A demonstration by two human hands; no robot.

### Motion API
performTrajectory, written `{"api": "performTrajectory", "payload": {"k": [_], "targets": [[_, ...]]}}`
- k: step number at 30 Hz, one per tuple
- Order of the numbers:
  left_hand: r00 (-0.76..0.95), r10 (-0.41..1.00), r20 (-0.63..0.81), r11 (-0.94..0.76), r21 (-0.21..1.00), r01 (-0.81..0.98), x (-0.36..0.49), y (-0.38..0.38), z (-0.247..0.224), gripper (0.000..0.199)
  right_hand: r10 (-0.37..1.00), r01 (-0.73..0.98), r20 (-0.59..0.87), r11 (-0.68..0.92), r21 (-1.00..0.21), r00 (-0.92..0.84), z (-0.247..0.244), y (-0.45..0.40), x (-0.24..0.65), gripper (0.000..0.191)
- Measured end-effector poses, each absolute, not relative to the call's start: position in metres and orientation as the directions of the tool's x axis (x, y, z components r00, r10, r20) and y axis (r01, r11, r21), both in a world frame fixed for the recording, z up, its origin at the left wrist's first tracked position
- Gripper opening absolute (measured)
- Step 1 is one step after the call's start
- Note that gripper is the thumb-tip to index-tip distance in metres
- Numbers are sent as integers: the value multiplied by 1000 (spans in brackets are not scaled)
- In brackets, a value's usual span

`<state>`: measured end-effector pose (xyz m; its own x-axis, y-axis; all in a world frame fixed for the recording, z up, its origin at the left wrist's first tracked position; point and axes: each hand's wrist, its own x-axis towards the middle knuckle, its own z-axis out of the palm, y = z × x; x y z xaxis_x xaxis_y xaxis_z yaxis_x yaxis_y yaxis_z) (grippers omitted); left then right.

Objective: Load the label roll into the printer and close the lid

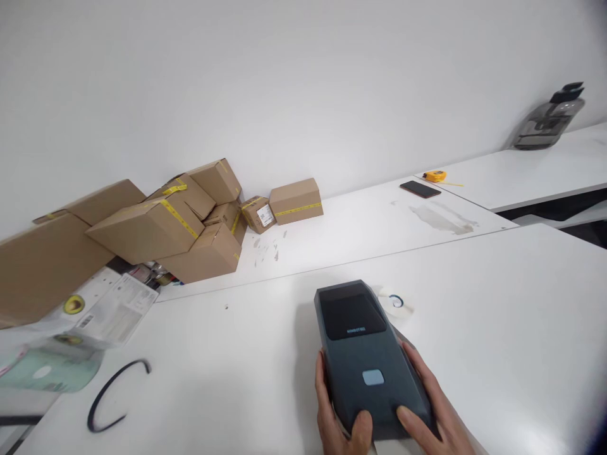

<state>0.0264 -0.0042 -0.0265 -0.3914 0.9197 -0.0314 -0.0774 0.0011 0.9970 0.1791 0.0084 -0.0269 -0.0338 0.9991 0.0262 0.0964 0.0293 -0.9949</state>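
A dark grey handheld device (374, 404) with a black screen and a light blue button is held above the white table, screen up. Around its left lower side my left hand (334, 420) is closed, thumb on the near edge. My right hand (434, 404) grips the right side, its thumb also on the near edge. Just behind the device, partly covered by it, lies a round white roll or disc (396, 302). Something pale shows below the device, between the thumbs; I cannot make out what it is.
Cardboard boxes (203, 253) are piled at the back left, beside plastic packages (121, 309). A black curved band (97, 404) lies at the front left. Farther back right are a phone (420, 189), a yellow tape measure (435, 176) and a large bottle (545, 125).
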Motion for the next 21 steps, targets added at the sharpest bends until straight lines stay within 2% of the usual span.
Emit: {"api": "performTrajectory", "payload": {"k": [2, 4, 6, 8, 11, 13, 14, 21], "targets": [[-384, 922, -40, 21, 998, -53, 21, -11, -24, 106, 991, 146, 122, 130, -981, -60, -30, 9, 184, 69], [-449, 892, -47, 54, 999, 2, 13, -25, -26, 98, 977, 193, 204, 211, -958, -57, -31, 8, 187, 63], [-532, 845, -57, 110, 992, 68, 6, -43, -33, 75, 959, 251, 275, 285, -925, -73, -27, 6, 190, 57], [-497, 857, -133, 188, 980, 60, 3, -58, -42, 57, 936, 308, 335, 353, -884, -110, -21, 4, 191, 52], [-163, 913, -373, 366, 928, -73, 9, -63, -48, 71, 910, 367, 383, 414, -833, -158, -11, 3, 193, 48], [42, 882, -469, 471, 873, -130, 20, -56, -46, 79, 901, 390, 401, 433, -812, -166, -7, 3, 193, 47], [82, 870, -487, 494, 857, -150, 26, -52, -42, 80, 897, 398, 409, 441, -805, -168, -6, 4, 193, 46], [-15, 940, -341, 337, 932, -131, 46, -42, -17, 72, 878, 426, 446, 475, -770, -172, -4, 4, 196, 42]]}}
